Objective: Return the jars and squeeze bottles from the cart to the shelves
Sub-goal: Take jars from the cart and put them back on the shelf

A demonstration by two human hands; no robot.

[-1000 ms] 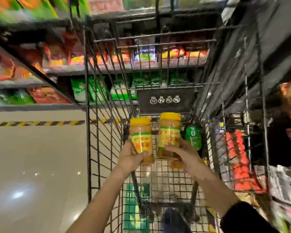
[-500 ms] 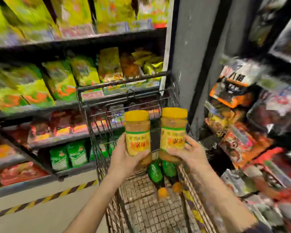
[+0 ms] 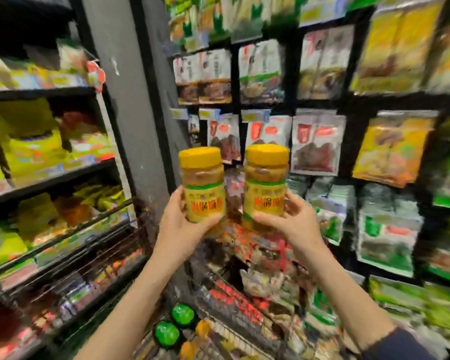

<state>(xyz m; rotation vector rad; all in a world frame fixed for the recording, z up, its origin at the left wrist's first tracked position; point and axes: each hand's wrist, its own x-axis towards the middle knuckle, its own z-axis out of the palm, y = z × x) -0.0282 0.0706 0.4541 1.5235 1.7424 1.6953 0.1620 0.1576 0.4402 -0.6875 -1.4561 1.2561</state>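
Observation:
I hold two identical jars upright at chest height, each with a yellow lid and a yellow label with red characters. My left hand grips the left jar around its lower half. My right hand grips the right jar the same way. The jars stand side by side, a small gap apart, in front of a grey pillar and hanging snack packets. Below, in the wire cart, lie two bottles with green caps and some orange-capped ones.
A grey pillar rises just left of the jars. Shelves with yellow and green packets fill the left. Hanging packets on black racks fill the right, close behind my right hand. The picture is blurred by motion.
Both hands lifted the two jars up out of the cart. My view swung up and to the right, from the cart's inside to the pillar and the racks of packets.

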